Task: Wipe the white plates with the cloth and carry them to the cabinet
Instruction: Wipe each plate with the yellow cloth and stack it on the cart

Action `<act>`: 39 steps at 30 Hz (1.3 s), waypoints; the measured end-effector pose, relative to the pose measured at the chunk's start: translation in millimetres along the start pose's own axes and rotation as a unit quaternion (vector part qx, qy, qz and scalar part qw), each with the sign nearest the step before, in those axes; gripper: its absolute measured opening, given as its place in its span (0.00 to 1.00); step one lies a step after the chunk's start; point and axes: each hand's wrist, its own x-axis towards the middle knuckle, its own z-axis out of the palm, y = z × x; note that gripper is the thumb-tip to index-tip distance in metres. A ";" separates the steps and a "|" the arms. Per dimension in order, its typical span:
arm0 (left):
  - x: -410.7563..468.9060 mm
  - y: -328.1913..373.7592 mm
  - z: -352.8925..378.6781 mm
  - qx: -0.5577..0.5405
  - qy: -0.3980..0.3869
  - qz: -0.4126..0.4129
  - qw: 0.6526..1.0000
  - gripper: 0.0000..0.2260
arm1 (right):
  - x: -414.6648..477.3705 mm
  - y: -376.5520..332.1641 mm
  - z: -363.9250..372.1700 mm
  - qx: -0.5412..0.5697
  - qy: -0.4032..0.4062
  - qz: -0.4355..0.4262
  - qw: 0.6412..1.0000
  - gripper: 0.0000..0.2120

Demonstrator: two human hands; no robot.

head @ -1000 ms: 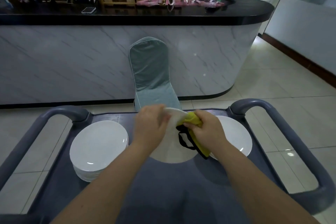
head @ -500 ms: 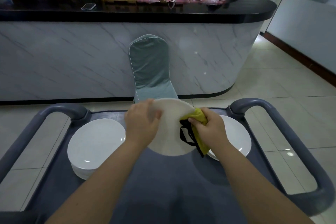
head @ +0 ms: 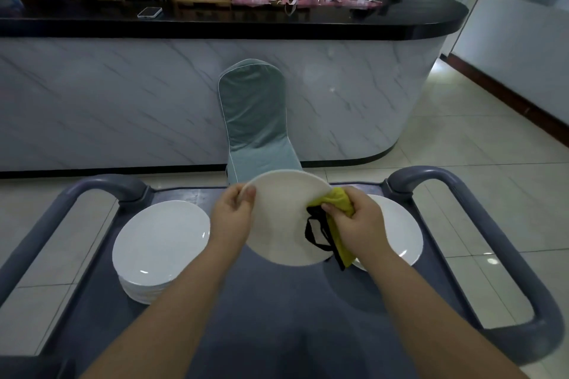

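The left hand [head: 234, 214] grips the left rim of a white plate [head: 283, 221], thumb curled over the near face and fingers behind, holding it tilted up above the middle of the cart [head: 277, 304]. The right hand [head: 354, 223] is closed around a bunched yellow cloth [head: 337, 201] and presses it against the plate's right edge; the cloth's black strap [head: 314, 232] hangs across the plate's face. To the left on the cart sits a stack of plates [head: 160, 240], and to the right, partly hidden behind the right hand, lies another plate [head: 398, 231]; whether more lie under it cannot be told. Rounded grey handles [head: 492, 224] rise at the cart's sides. Beyond the cart, on the tiled floor, stands a chair in a pale green cover [head: 252, 114], backed against a marble-fronted bar counter [head: 123, 95] with a black top, where a phone [head: 149, 12] lies at the far left.
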 end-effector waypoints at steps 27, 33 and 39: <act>-33.8 -15.9 -2.0 -0.407 -0.066 -0.187 0.891 0.12 | 16.7 -52.8 60.6 -0.135 -0.044 -0.247 0.959 0.17; -38.1 -11.8 -15.6 -0.355 -0.107 -0.150 0.917 0.14 | -2.6 6.8 14.3 -0.212 0.033 -0.344 0.914 0.16; -31.9 -2.4 -13.9 -0.336 -0.123 -0.117 0.926 0.15 | 24.4 -37.6 57.6 -0.165 0.063 -0.303 0.937 0.15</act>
